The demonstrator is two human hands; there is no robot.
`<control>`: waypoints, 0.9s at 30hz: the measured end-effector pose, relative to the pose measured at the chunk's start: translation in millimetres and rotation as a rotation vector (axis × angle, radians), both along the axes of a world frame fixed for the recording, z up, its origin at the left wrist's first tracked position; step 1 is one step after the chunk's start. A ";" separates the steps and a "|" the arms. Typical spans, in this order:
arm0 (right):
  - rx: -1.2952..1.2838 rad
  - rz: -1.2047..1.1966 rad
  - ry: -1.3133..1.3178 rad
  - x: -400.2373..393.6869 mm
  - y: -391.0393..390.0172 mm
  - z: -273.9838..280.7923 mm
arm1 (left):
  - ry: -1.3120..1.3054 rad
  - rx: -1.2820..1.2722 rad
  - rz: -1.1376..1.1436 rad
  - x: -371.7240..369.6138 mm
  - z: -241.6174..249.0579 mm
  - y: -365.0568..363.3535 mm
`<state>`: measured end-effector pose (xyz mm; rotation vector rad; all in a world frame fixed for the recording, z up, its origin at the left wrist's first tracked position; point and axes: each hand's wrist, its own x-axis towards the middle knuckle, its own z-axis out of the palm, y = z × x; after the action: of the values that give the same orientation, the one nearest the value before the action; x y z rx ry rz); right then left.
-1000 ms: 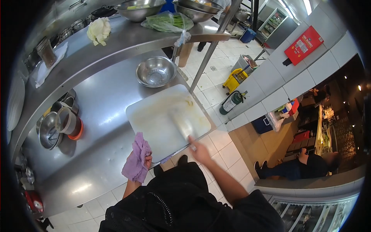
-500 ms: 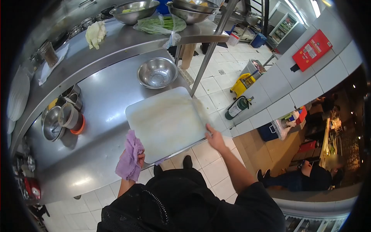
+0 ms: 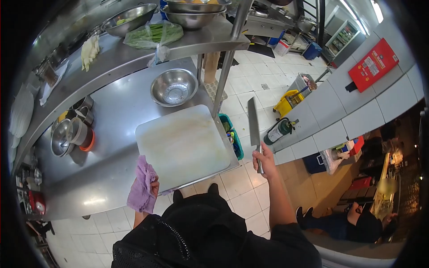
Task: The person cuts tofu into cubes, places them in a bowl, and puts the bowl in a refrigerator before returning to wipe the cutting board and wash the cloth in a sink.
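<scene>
My right hand (image 3: 265, 161) is closed round the handle of a kitchen knife (image 3: 254, 123). Its broad blade points away from me, raised over the floor to the right of the counter. A crumpled purple cloth (image 3: 142, 185) hangs from my left hand (image 3: 154, 185), whose fingers are closed on it near the counter's front edge. Between my hands a white cutting board (image 3: 183, 145) lies on the steel counter, its surface faintly stained. Just behind the board sits a steel bowl (image 3: 174, 88).
Bowls and containers (image 3: 71, 134) cluster at the counter's left. The shelf (image 3: 129, 61) above carries a bag of green vegetables (image 3: 154, 35) and steel bowls. A shelf post (image 3: 224, 80) rises beside the board. A green basket (image 3: 232, 136) stands right of the counter; a fire extinguisher (image 3: 279, 130) is by the wall.
My right hand has moved right, away from the board's edge, and the knife now shows clearly, raised in it. The left hand still holds the cloth. The view has shifted slightly.
</scene>
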<state>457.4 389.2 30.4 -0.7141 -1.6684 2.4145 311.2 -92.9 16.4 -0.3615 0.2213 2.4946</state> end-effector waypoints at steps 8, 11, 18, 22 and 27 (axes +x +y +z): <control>0.409 0.031 -0.411 -24.8 12.2 -93.8 | -0.032 0.009 -0.008 10.9 -12.0 18.7; 0.888 -0.089 -0.138 -35.5 10.4 -133.1 | -0.018 -0.072 -0.014 10.2 -12.1 12.9; 1.276 0.262 -0.242 -26.0 -161.5 -49.3 | -0.037 -0.025 -0.035 -1.4 -20.9 -3.4; 1.442 0.485 -0.230 -42.1 -223.3 -39.8 | -0.071 0.050 -0.015 -8.7 -14.9 1.9; 1.326 0.007 -0.379 -31.7 -120.5 -60.2 | -0.085 -0.032 -0.025 -3.7 1.6 -9.3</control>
<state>425.7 268.8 -29.8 -0.8394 -2.7464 0.7049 307.5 -102.2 18.0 -0.4745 0.2294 2.4473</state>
